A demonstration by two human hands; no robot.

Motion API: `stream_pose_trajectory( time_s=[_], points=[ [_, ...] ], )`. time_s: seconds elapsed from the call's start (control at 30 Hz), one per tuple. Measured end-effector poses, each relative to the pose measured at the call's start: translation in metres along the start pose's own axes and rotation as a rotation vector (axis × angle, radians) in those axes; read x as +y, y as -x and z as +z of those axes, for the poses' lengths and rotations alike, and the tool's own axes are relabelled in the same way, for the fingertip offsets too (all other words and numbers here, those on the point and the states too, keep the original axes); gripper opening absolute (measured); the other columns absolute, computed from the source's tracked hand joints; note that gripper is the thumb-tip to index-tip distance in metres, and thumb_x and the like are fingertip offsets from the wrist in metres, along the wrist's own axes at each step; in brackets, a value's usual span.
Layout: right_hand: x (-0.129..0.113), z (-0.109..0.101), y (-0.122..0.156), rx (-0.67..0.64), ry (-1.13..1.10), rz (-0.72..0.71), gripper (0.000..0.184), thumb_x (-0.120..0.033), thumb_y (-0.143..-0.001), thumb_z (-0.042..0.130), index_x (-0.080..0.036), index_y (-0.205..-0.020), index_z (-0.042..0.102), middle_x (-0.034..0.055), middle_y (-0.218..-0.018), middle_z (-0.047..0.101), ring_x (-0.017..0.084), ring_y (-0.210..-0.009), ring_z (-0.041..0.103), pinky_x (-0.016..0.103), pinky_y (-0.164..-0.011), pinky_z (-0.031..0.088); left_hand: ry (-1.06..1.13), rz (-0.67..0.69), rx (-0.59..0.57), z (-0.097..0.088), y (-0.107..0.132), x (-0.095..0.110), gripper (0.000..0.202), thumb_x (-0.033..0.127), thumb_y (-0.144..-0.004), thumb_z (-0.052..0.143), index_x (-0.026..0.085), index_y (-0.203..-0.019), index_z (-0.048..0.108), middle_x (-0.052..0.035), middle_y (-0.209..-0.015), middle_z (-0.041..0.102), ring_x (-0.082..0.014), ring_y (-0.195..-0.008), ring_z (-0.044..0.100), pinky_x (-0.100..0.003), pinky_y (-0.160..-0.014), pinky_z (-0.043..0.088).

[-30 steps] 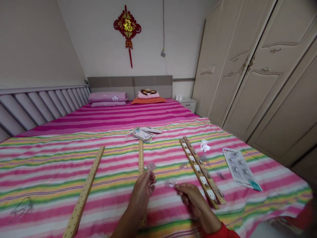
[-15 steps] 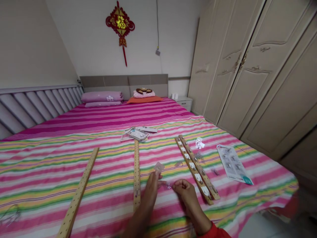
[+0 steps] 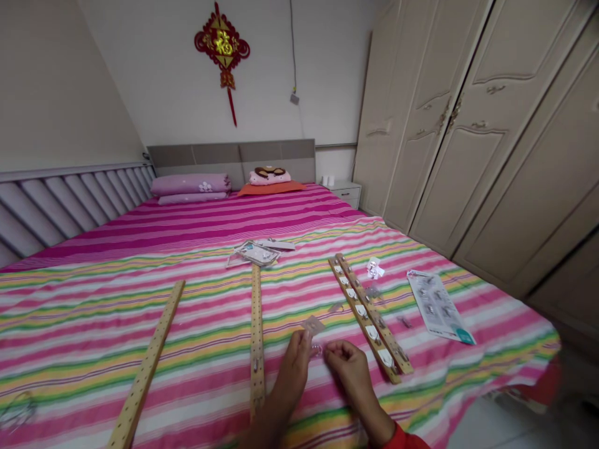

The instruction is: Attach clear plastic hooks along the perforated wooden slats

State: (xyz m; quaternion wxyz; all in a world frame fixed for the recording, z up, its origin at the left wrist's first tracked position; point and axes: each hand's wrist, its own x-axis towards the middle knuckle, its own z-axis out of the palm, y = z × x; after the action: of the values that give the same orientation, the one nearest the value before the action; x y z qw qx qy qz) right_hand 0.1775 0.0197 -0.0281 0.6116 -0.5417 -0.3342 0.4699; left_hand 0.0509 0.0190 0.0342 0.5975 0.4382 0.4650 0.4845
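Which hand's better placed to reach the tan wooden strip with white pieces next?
Right, probably: the right hand is closer to that wooden strip; the left hand is farther away, pinching a small translucent square.

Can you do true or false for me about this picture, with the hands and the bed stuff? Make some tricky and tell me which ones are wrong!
1. The left hand pinches a see-through square piece. True.
2. The right hand grips a wooden strip. False: the nearest pair of wooden strips lies to its right, untouched.
3. A red and gold decoration hangs on the wall. True.
4. The top cover is plain blue. False: it is a striped blanket.
5. The flat packet lies to the right of that pair. True.
6. A green sleeve shows at the bottom. False: it is a red sleeve.
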Motion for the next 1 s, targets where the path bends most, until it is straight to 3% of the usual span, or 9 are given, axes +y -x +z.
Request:
stream_pose_trajectory(
  time_s=[0.2,0.4,0.6,0.77,0.83,0.93,1.0],
  points=[
    [-0.003,-0.001,0.002,-0.044,-0.037,0.024,0.02,-0.027,-0.048,0.079,-0.016,-0.057,0.066,-0.0015,-0.051,0.058,0.011,-0.05,0.045,0.023,-0.05,0.034,-0.081,-0.005,-0.011,-0.007,0.0,-0.005,0.051,0.066,-0.075,0.05,0.019,-0.094,0.06,-0.0084,-0.095,0.062,-0.0232,-0.092,0.058,-0.034,-0.087,0.043],
    [-0.007,-0.007,0.004,-0.123,-0.09,0.003,0.023,-0.035,-0.054,0.078,-0.016,-0.06,0.067,0.001,-0.056,0.061,0.013,-0.053,0.049,0.025,-0.052,0.037,-0.07,0.026,-0.025,-0.003,0.001,-0.008,0.05,0.067,-0.073,0.051,0.019,-0.087,0.061,-0.0079,-0.09,0.063,-0.0225,-0.088,0.058,-0.033,-0.085,0.043],
    [-0.009,-0.011,0.006,-0.099,-0.27,0.119,0.022,-0.04,-0.065,0.069,-0.018,-0.065,0.067,-0.0063,-0.043,0.042,0.006,-0.038,0.024,0.021,-0.039,0.015,-0.065,0.007,-0.054,0.0,0.0,-0.016,0.053,0.068,-0.073,0.051,0.019,-0.088,0.062,-0.0081,-0.089,0.064,-0.0229,-0.087,0.059,-0.034,-0.084,0.041],
    [-0.008,-0.009,0.006,-0.096,-0.262,0.092,0.019,-0.03,-0.055,0.077,-0.017,-0.065,0.069,0.0006,-0.061,0.062,0.013,-0.057,0.05,0.022,-0.05,0.036,-0.057,-0.053,-0.012,-0.004,-0.002,-0.013,0.053,0.067,-0.074,0.049,0.021,-0.097,0.061,-0.0093,-0.106,0.065,-0.0251,-0.101,0.059,-0.034,-0.085,0.04],
    [-0.009,-0.009,0.007,-0.082,-0.261,0.096,0.019,-0.03,-0.054,0.078,-0.017,-0.066,0.07,0.0019,-0.065,0.065,0.015,-0.062,0.053,0.024,-0.054,0.039,-0.058,-0.084,0.0,-0.005,-0.003,-0.013,0.051,0.067,-0.076,0.047,0.022,-0.097,0.06,-0.0092,-0.112,0.063,-0.0254,-0.104,0.058,-0.035,-0.085,0.039],
    [-0.011,-0.01,0.008,-0.063,-0.305,0.13,0.018,-0.03,-0.055,0.078,-0.018,-0.062,0.067,-0.0006,-0.058,0.06,0.012,-0.054,0.048,0.022,-0.048,0.033,-0.064,-0.099,0.019,-0.005,-0.003,-0.014,0.052,0.068,-0.076,0.044,0.022,-0.095,0.061,-0.0096,-0.114,0.063,-0.0258,-0.106,0.057,-0.036,-0.085,0.038],
    [-0.013,-0.012,0.007,-0.086,-0.346,0.14,0.02,-0.031,-0.059,0.077,-0.018,-0.058,0.062,-0.0042,-0.049,0.049,0.008,-0.044,0.036,0.021,-0.042,0.024,-0.075,-0.111,0.032,-0.004,-0.003,-0.015,0.054,0.069,-0.075,0.045,0.021,-0.094,0.062,-0.0104,-0.113,0.063,-0.0262,-0.106,0.056,-0.036,-0.084,0.038]
  ],
)
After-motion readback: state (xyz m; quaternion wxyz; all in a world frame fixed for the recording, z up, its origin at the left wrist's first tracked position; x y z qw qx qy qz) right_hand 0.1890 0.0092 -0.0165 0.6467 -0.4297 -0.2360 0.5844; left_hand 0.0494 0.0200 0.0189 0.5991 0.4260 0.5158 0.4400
